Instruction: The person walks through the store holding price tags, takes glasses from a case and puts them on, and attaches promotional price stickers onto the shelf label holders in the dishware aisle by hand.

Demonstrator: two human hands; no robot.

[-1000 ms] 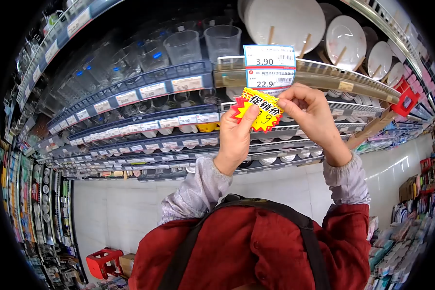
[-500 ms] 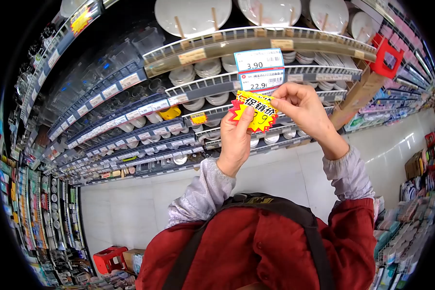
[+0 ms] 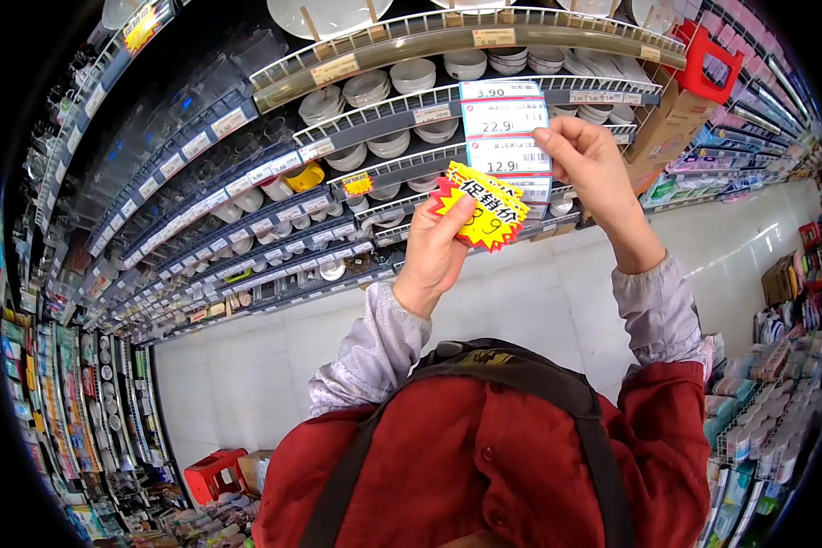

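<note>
My left hand [image 3: 431, 251] pinches a small stack of yellow, red-edged starburst price tags [image 3: 486, 217], with the thumb on their front. Black printed characters and a handwritten number ending in 9 show on the top tag. Behind and above the tags stands a strip of white price labels [image 3: 502, 123] with blue borders, reading 3.90, 22.9 and 12.9. Its lower end is partly covered by the tags. The thumb and fingers of my right hand [image 3: 594, 169] are closed on the strip's right edge.
Shelves ahead carry white bowls [image 3: 414, 76], large plates [image 3: 324, 16] and glassware [image 3: 219, 87], with labels along their edges. A red plastic stool [image 3: 708, 59] sits on a cardboard box [image 3: 671, 123] at right. Another red stool [image 3: 215, 477] stands on the floor [image 3: 247, 384] at lower left.
My right hand has gone from the starburst tags to the label strip's right edge. More of the strip shows, including the 12.9 label. My left hand keeps the tags, now tilted more.
</note>
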